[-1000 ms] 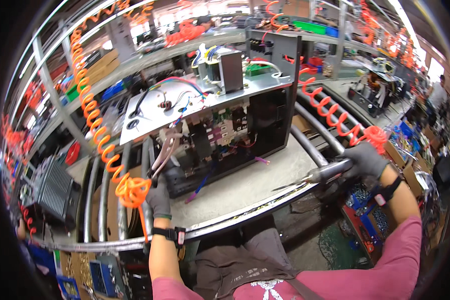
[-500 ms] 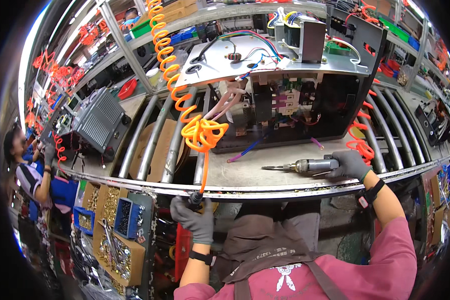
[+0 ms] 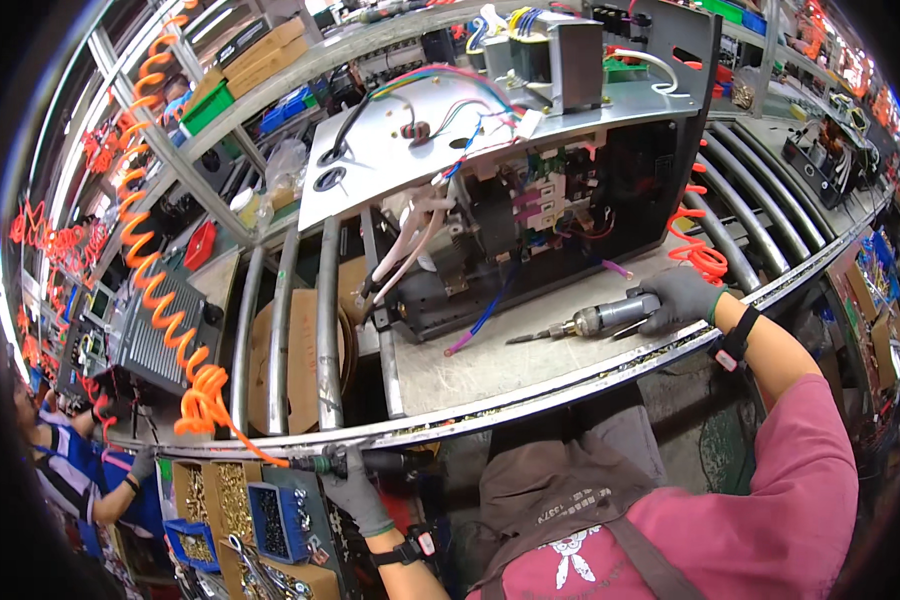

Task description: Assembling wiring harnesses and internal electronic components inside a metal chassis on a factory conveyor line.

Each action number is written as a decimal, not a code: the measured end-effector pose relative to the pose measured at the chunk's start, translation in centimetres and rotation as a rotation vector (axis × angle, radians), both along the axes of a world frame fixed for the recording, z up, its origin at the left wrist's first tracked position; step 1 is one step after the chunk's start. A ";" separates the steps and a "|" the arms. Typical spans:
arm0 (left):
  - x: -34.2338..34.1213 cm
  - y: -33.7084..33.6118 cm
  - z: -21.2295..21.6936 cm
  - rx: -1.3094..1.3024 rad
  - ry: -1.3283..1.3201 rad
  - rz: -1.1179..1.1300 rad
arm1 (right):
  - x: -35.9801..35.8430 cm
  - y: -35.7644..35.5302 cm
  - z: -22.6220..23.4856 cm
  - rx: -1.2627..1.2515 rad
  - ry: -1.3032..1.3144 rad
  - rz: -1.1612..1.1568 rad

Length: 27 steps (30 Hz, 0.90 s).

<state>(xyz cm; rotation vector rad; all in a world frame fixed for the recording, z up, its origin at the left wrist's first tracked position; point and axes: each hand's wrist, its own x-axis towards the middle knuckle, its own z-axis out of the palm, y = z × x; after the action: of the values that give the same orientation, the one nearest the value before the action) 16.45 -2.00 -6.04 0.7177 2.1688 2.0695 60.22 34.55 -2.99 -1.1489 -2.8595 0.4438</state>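
Note:
My left hand [image 3: 358, 500], in a grey glove, is closed around a dark, tube-shaped air tool [image 3: 395, 463] at the bench's front edge. An orange coiled hose [image 3: 205, 400] runs into the tool's left end. My right hand [image 3: 678, 302], also gloved, grips the rear of a silver air screwdriver [image 3: 600, 318]. Its long bit points left, low over the metal bench top [image 3: 450, 385]. Just behind stands an opened black machine housing [image 3: 630, 190], its boards and wiring exposed. A sheet-metal panel [image 3: 390, 150] carrying a transformer [image 3: 575, 65] lies across its top.
Conveyor rollers [image 3: 282, 340] flank the bench top on both sides. Lower left are a blue bin of dark screws [image 3: 268, 520] and cardboard trays of brass-coloured screws [image 3: 235, 500]. A grey finned unit [image 3: 160, 330] sits further left, near a co-worker [image 3: 80, 480].
The view has swung, shifting the bench and machine. My left hand has moved left and down with the dark tool, which now lies level. The orange hose stretches further left. My right hand keeps its grip.

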 end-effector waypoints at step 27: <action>5.6 6.2 3.3 0.016 0.487 0.197 | -4.5 1.8 6.5 0.148 1.362 -0.522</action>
<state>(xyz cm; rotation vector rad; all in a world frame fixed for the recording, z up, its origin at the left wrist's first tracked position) 22.03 4.20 -2.77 1.1584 2.5613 2.1858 55.74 36.37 3.47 -0.9203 -1.3575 0.6157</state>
